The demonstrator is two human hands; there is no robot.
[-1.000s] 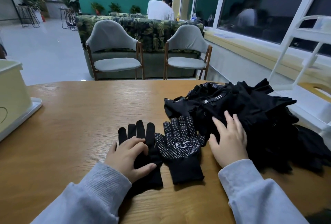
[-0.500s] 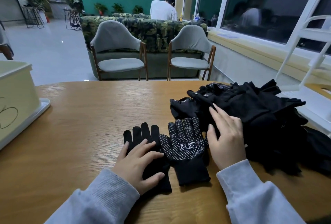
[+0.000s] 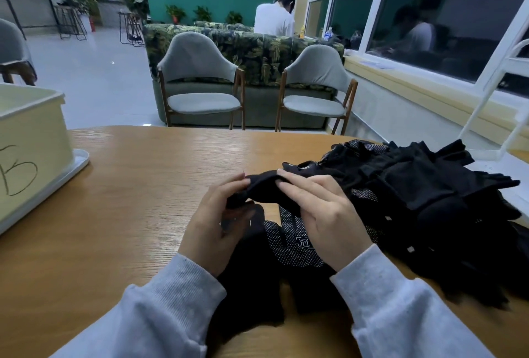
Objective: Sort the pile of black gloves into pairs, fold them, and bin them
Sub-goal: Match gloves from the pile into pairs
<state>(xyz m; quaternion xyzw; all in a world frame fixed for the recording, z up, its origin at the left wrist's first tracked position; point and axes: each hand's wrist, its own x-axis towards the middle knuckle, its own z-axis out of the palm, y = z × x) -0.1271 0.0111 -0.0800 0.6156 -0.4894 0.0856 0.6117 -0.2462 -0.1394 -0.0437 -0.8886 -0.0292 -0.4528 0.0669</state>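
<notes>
Gloves (image 3: 423, 200) sit heaped on the tabletop (image 3: 143, 200) to your right. Your left hand (image 3: 213, 229) and right hand (image 3: 320, 214) each pinch a black glove (image 3: 263, 190) in a closed grip, lifted above the dotted glove (image 3: 294, 246) lying flat.

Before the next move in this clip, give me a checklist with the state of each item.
1. Both hands on one glove: ok, left hand and right hand pinch it.
2. Glove lifted off the table: ok.
3. Dotted glove flat below: ok.
4. Held glove matches the dotted one: cannot tell.
5. Bin on the table at left: ok.
6. Pile stays beside the right hand: ok.
</notes>
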